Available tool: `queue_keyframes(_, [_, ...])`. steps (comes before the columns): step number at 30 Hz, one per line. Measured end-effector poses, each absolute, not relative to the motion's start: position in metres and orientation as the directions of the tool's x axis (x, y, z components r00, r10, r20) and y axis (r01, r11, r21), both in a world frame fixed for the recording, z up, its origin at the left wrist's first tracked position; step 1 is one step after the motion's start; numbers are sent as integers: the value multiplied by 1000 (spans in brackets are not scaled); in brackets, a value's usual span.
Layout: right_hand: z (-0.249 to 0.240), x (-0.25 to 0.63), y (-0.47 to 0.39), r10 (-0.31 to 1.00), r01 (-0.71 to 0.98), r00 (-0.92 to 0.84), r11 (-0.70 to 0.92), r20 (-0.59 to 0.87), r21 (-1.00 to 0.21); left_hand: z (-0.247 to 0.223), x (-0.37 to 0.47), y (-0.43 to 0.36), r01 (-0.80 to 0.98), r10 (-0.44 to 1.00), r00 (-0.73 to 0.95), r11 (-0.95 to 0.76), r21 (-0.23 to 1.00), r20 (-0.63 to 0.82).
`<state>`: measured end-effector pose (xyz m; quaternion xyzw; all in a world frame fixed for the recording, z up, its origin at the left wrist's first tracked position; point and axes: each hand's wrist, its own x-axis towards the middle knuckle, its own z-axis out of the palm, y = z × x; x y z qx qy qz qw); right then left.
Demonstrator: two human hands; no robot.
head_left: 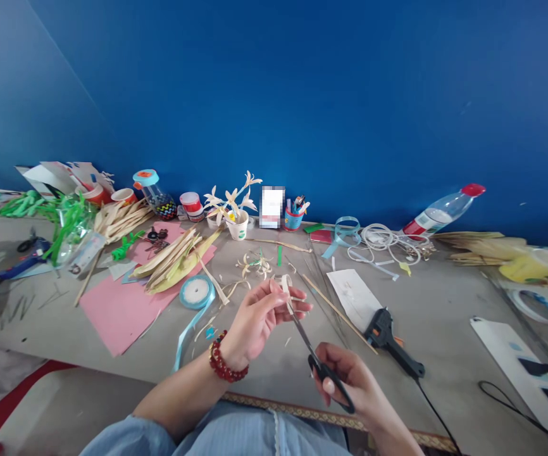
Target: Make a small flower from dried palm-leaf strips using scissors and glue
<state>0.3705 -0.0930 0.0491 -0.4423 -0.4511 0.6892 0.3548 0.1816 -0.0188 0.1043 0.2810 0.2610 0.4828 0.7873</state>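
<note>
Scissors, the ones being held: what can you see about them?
The scissors have thin grey metal blades and black loop handles. The right hand holds the handles, fingers through them. The blades point up and away, their tips meeting a pale strip pinched in the left hand, above the grey table.

Craft workspace: glue gun (392, 344), ribbon (197, 292), paper flowers (230, 201), blue wall (302, 95).
</note>
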Motion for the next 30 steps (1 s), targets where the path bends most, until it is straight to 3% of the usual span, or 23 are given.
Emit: queue_keyframes(30, [54,375,-92,884,22,-305,-366,-355,-930,104,178,-15,-595,873,454,445,669,-176])
